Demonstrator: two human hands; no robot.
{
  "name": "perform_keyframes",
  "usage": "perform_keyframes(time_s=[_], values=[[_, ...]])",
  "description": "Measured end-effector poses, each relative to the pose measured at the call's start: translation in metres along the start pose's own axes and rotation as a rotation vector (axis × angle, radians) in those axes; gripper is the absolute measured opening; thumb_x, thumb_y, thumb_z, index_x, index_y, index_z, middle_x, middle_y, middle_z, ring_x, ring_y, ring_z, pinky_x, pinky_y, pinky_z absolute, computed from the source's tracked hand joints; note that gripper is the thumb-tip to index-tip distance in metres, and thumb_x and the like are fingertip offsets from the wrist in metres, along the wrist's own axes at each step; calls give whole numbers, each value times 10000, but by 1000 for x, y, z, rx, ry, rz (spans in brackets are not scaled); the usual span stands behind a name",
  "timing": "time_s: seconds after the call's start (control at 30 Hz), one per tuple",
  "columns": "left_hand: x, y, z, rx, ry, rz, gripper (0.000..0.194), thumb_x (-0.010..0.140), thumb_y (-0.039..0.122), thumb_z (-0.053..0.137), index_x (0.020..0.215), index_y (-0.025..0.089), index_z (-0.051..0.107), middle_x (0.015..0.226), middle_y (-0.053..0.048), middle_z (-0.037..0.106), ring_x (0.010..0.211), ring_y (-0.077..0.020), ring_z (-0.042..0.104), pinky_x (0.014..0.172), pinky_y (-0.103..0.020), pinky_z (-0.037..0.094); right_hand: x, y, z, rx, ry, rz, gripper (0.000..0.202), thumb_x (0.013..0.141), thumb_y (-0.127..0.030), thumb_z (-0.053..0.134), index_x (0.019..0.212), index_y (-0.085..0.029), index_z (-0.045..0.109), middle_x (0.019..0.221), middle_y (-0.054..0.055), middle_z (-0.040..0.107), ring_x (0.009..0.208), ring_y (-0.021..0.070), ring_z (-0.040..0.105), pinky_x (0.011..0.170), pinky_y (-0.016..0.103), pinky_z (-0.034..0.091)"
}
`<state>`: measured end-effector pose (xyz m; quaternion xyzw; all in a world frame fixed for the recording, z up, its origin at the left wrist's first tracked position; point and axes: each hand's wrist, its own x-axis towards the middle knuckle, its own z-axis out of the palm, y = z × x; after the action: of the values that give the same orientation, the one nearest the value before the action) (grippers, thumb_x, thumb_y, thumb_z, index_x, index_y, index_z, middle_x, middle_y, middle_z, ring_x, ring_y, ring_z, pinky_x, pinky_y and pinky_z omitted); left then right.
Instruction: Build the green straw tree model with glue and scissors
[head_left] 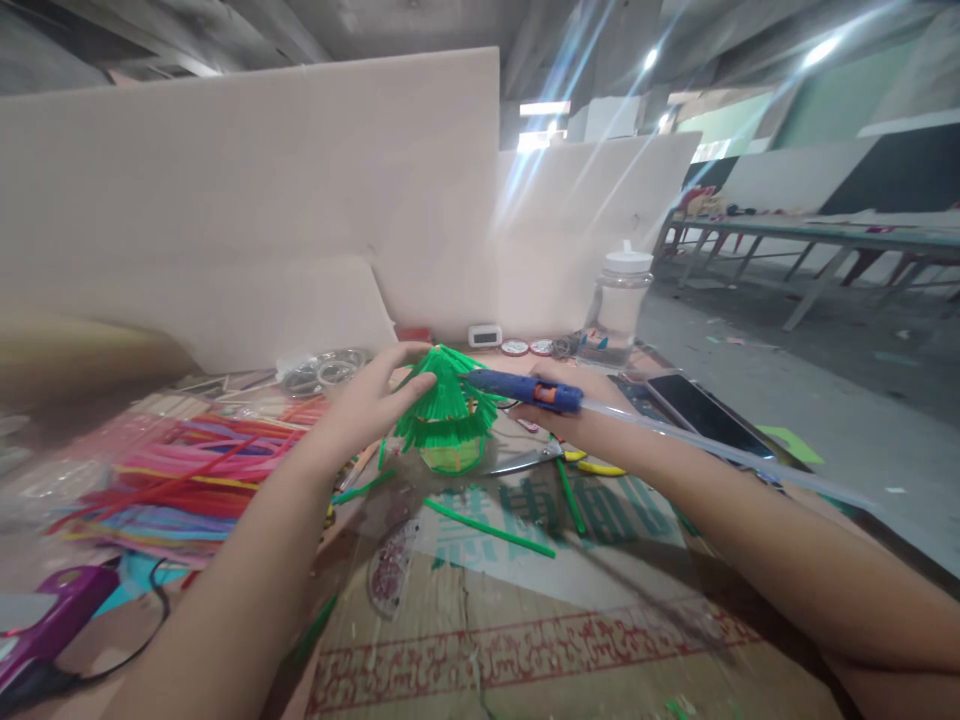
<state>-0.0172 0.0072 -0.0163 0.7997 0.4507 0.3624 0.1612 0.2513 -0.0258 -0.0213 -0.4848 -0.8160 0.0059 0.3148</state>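
My left hand [390, 392] grips the upper left side of a small green cone-shaped piece [442, 400], layered like a tiered tree or roof and made of fuzzy green strips. In my right hand [559, 400] is a blue hot glue gun [525, 388], its nozzle pointing left at the cone's right side. A long clear glue stick [712, 445] runs out of its back end. Below the cone, scissors [532, 460] with yellow handles lie on the work surface. A cut green pipe cleaner [491, 528] rests in front, and another green strip [570, 495] lies to its right.
Colourful pipe cleaners [202, 465] are heaped at left, near a purple device with a black cord [67, 610]. A clear protractor [394, 565] lies on the printed board [600, 640]. A water bottle [619, 305] and phone [709, 415] stand and lie at right; white panels [300, 190] rise behind.
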Motion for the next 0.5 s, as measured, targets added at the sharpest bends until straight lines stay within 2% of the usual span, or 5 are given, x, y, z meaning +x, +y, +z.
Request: perform_keyframes(time_s=[0.27,0.5], values=[[0,-2,1,-46,-10,0,472,904,488,528,1284,210,554,1362,-84,582,1240,-273,545,1065,-450,427,1,0,0,-5,-3,6,284,820,-477,654,733,-219,571,706,0,603,648,149,518,582,258,285],[0,-6,1,-64,-11,2,484,900,490,541,1303,224,548,1374,-80,575,1258,-277,533,1059,-450,433,3,-3,-2,3,-28,102,290,784,-476,676,712,-215,571,621,-8,574,591,145,503,550,259,283]])
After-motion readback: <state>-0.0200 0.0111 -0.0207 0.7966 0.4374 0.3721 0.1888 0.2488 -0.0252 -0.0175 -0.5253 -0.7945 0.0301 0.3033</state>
